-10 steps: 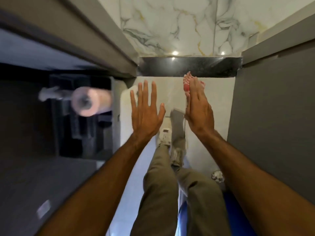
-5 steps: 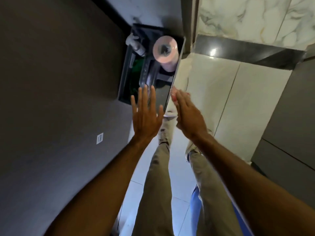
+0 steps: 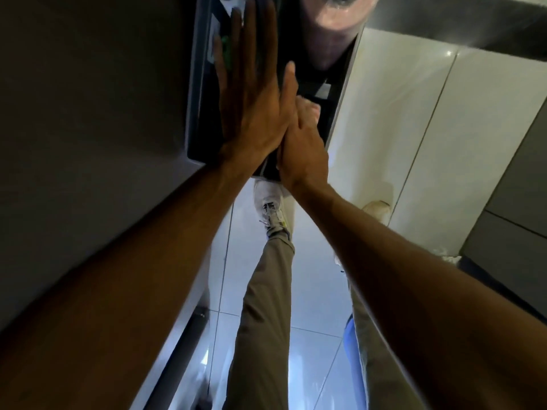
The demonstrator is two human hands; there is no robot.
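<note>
Since half second before, dispenser (image 3: 196, 84) came closer, filling upper centre; pink roll (image 3: 334, 28) cut by top edge. Left hand (image 3: 254, 105) flat, fingers straight, over dispenser's dark interior. Right hand (image 3: 302, 143) just beside it, fingers curled round pale wad (image 3: 308, 109).

Dim, shadowed left side, glare on glossy floor tiles (image 3: 319, 335), wide-angle distortion, slight blur

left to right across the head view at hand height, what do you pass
dark grey panel → left hand, flat with straight fingers → right hand → white tiled wall → grey cabinet
</note>
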